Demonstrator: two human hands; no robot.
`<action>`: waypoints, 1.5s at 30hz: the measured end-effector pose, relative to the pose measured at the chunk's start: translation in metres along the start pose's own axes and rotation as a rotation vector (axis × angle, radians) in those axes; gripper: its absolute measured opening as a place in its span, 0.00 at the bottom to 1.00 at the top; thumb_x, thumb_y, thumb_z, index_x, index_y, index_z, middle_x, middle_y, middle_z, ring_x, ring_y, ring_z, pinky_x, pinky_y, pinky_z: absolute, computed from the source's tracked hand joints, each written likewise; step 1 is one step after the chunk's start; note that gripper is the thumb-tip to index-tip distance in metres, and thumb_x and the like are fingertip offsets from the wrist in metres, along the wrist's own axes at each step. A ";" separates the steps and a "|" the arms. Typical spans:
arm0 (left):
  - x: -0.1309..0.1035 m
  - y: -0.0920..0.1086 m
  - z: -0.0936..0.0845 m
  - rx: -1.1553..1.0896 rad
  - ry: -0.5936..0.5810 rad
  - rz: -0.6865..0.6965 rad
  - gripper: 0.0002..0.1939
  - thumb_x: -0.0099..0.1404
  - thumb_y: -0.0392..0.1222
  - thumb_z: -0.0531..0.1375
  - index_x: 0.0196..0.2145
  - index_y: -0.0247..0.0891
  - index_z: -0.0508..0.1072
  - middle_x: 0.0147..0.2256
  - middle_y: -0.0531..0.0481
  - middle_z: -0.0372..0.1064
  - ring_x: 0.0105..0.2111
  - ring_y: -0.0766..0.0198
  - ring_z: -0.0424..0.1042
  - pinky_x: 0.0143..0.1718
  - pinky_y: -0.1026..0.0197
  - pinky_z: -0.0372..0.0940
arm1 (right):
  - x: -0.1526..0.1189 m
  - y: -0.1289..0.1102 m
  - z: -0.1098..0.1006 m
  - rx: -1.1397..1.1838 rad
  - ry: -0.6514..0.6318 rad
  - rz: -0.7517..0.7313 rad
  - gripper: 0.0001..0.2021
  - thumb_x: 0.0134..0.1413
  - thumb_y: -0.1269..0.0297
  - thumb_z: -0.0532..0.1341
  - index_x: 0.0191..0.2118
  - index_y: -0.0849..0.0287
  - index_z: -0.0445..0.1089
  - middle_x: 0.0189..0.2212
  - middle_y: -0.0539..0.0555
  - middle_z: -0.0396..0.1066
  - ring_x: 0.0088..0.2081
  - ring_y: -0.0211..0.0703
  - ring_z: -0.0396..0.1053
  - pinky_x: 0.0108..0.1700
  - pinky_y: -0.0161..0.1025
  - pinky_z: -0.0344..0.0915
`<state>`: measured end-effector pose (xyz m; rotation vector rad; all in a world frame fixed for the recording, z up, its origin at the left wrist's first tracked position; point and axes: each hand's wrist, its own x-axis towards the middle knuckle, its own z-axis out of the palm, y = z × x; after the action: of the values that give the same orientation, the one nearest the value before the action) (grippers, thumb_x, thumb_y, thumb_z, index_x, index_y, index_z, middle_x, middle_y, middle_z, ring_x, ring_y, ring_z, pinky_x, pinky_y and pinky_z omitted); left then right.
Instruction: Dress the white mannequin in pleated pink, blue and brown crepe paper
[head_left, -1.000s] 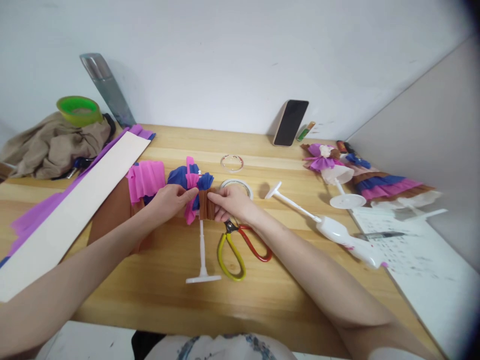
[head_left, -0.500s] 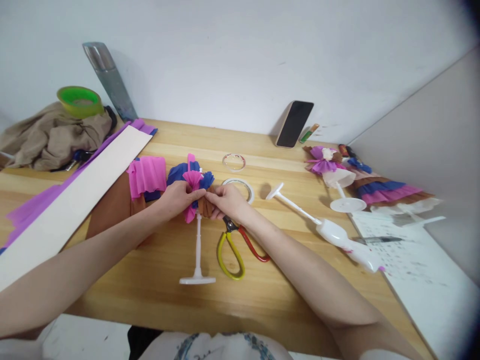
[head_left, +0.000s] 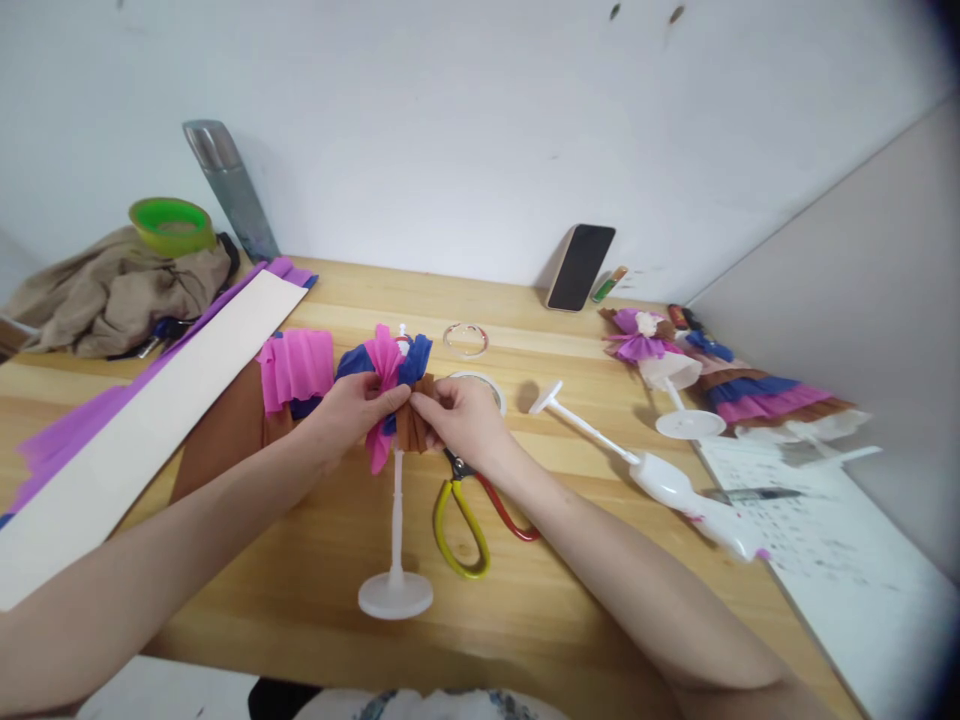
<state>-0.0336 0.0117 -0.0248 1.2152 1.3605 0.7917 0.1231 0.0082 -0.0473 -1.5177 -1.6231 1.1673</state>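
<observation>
In the middle of the head view, strips of pink crepe paper (head_left: 381, 350), blue crepe paper (head_left: 415, 362) and brown crepe paper (head_left: 411, 428) are gathered around a small white figure on a stand (head_left: 397, 540). Its round base faces me, and most of its body is hidden by paper and fingers. My left hand (head_left: 352, 410) is closed, pinching the pink paper from the left side. From the right, my right hand (head_left: 469, 415) pinches the brown paper, its thumb meeting the left thumb. Yellow-and-red-handled scissors (head_left: 460, 530) lie just below the right hand.
Behind the right hand lie a tape roll (head_left: 491, 385) and a clear ring (head_left: 465, 340). A bare white figure (head_left: 664, 480) lies at right, near dressed figures (head_left: 780, 385). At left are a long white board (head_left: 180, 400) and pleated pink paper (head_left: 298, 365). A phone (head_left: 581, 267) leans on the wall.
The stand's base has tipped so more of its round face shows. The pink paper has gone from a spread fan to a narrower upright bunch. The view has tilted slightly upward.
</observation>
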 end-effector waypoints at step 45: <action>-0.021 0.028 0.019 -0.398 -0.079 0.289 0.19 0.57 0.54 0.66 0.37 0.37 0.72 0.38 0.49 0.76 0.43 0.58 0.74 0.47 0.58 0.67 | -0.035 -0.043 -0.043 -0.085 0.273 -0.354 0.11 0.52 0.60 0.62 0.25 0.57 0.64 0.19 0.47 0.63 0.22 0.36 0.60 0.24 0.33 0.55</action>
<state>-0.0112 -0.0046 0.0039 1.1206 0.9160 1.1444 0.1485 -0.0158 0.0135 -1.3039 -1.6802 0.6770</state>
